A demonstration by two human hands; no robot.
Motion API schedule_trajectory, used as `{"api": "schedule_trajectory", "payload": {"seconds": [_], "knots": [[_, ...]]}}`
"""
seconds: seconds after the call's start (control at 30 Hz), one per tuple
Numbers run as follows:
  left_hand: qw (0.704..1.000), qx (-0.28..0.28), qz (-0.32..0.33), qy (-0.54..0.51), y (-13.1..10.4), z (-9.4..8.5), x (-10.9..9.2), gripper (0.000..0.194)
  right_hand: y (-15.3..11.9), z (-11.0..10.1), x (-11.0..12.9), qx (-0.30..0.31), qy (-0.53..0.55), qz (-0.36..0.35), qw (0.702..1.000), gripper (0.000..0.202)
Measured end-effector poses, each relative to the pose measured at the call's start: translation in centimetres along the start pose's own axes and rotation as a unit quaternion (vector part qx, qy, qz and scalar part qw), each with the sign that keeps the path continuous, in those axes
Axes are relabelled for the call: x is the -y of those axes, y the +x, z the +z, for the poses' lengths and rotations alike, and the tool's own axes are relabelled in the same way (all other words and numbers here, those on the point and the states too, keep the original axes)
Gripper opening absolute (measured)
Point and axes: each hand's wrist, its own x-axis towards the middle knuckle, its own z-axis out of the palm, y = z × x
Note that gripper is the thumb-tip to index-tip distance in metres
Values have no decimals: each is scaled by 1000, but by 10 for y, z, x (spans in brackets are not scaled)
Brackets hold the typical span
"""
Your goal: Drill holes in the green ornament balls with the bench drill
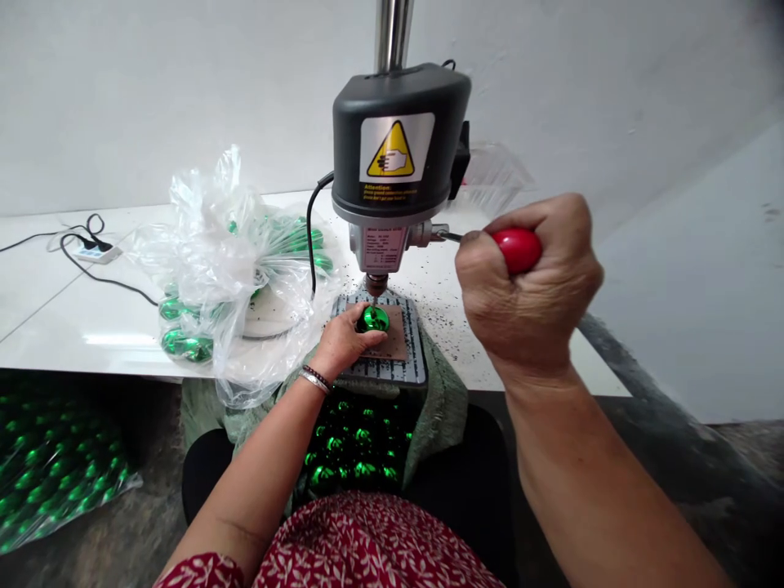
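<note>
My left hand (344, 336) grips a shiny green ball (375, 319) between thumb and fingers. The ball sits on a small brown board (395, 343) on the base (418, 359) of a bench drill press (398, 163). Right above the ball is the drill chuck (376, 283), its thin bit reaching down to the ball's top; whether it has entered the ball I cannot tell. My right hand (530, 286) is closed around the red knob (519, 248) of the press's feed lever, out to the right of the drill head.
Clear plastic bags (208, 220) with green balls lie left of the press. A power strip (96, 251) with black cords is farther left. Dark shavings litter the white table (471, 359). A sack of green balls (361, 441) rests at my lap; another bag (58, 465) stands lower left.
</note>
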Motion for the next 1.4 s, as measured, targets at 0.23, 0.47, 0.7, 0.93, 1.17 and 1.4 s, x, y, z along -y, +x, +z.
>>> {"api": "schedule_trajectory", "payload": {"seconds": [0.23, 0.47, 0.7, 0.93, 1.17, 1.4], "knots": [[1000, 2, 12, -8, -1, 1, 2, 68, -14, 4, -9, -34, -19, -11, 999, 12], [1000, 6, 9, -13, -1, 2, 3, 65, -33, 9, -19, -70, -29, -53, 996, 15], [1000, 1, 18, -11, 0, 6, 9, 70, -47, 14, -27, -86, -38, -73, 993, 13], [1000, -1, 22, 15, 0, 4, 8, 64, -55, 14, -31, -85, -20, -110, 990, 12], [999, -21, 17, 23, -8, 5, -1, 46, 15, 16, -5, -23, 8, 16, 1000, 22], [995, 81, 31, 49, -73, -33, -8, 51, 50, 16, 14, 47, -55, 158, 985, 19]]}}
